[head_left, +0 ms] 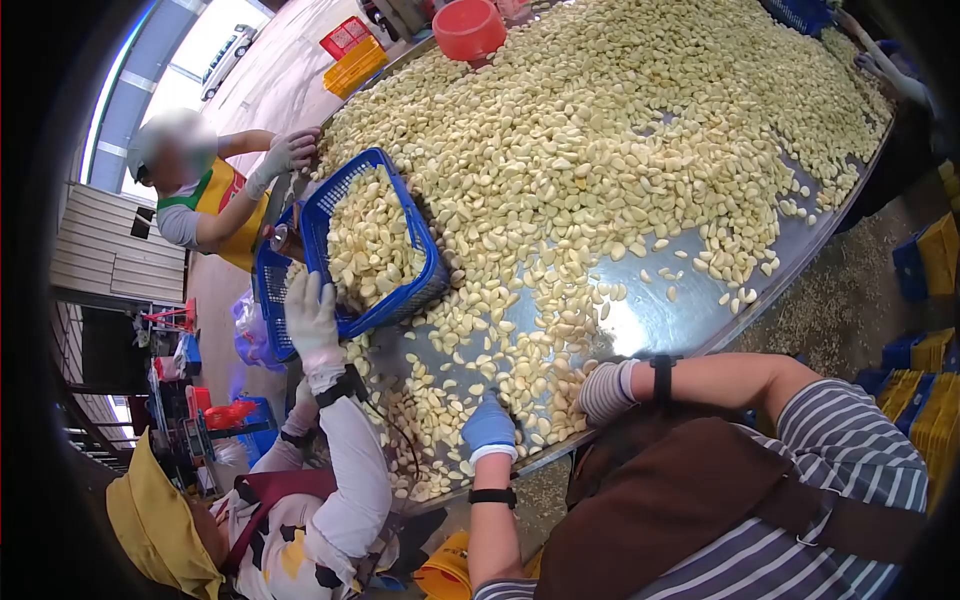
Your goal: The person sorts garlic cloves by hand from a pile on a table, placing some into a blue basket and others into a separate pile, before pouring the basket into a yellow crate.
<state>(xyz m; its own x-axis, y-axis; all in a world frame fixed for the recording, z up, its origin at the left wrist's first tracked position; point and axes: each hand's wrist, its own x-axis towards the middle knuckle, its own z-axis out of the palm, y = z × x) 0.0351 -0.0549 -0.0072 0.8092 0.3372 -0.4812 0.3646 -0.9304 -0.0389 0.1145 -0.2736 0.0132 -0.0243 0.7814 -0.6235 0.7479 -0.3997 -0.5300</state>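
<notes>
Head view: steel table (665,318) heaped with peeled garlic cloves (600,150); the pile thins toward the near edge.
Left hand (488,425): blue glove, palm down on scattered cloves at the near rim. Fingers curl loosely over them; cannot tell whether any clove is gripped.
Right hand (603,392): striped grey glove, near the left hand, fingertips buried in cloves. Cannot tell how far open it is or what it holds.
Cloves in hand: loose patch under and between both hands at the table edge, touching the gloves.
Co-worker's hand (312,312): white glove on the rim of a blue basket (428,262). The basket is tilted and part-filled with cloves, well apart from the two hands.
Other: red tub (468,28) at the far side; another person's gloved hand (880,65) at the far right rim.
Technique (judgement): palms flat and low, rake small batches, sweep inward from the rim so nothing rolls off. Use light pressure, since peeled cloves probably bruise and slide on glossy steel.
Risk (judgement): cloves nearest the left wrist look likeliest to drop.
</notes>
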